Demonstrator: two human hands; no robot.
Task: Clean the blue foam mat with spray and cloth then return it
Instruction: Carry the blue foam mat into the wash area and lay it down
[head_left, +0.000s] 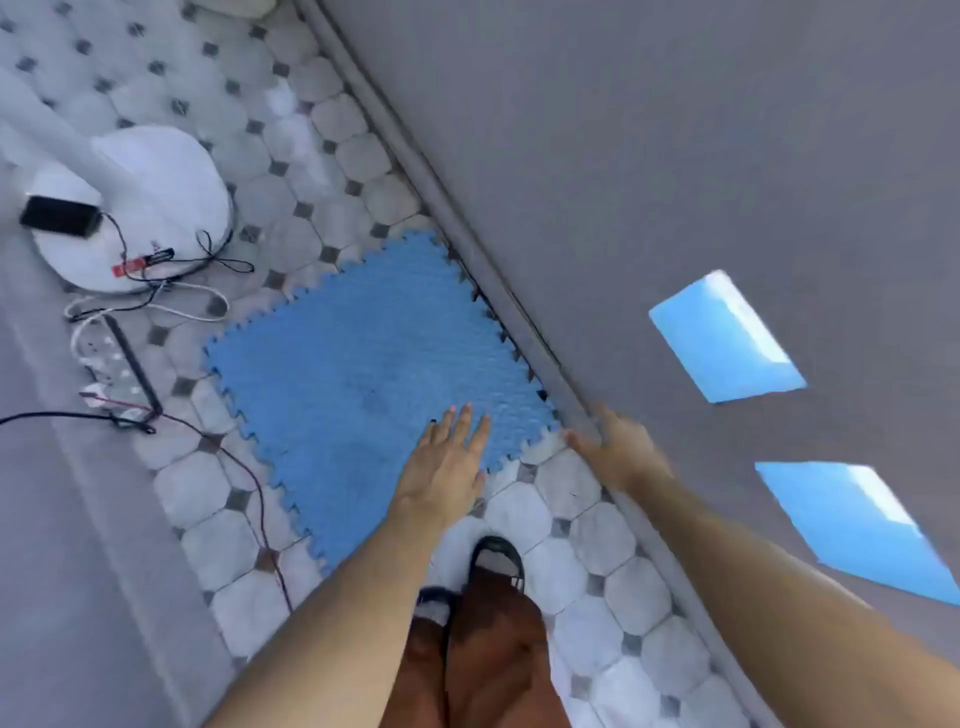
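The blue foam mat (363, 374) with jagged interlocking edges lies flat on the tiled floor, one side against the base of the grey wall. My left hand (447, 467) is over the mat's near corner, palm down, fingers spread, holding nothing. My right hand (618, 447) hovers beside the mat's right corner near the wall's skirting, fingers apart and empty. No spray bottle or cloth is in view.
A white round fan base (156, 208) with a black adapter (60, 215) stands at the left. A power strip (104, 358) and loose cables (197, 306) lie left of the mat. The grey wall (675, 156) carries two blue patches. My sandalled foot (496, 561) is just behind the mat.
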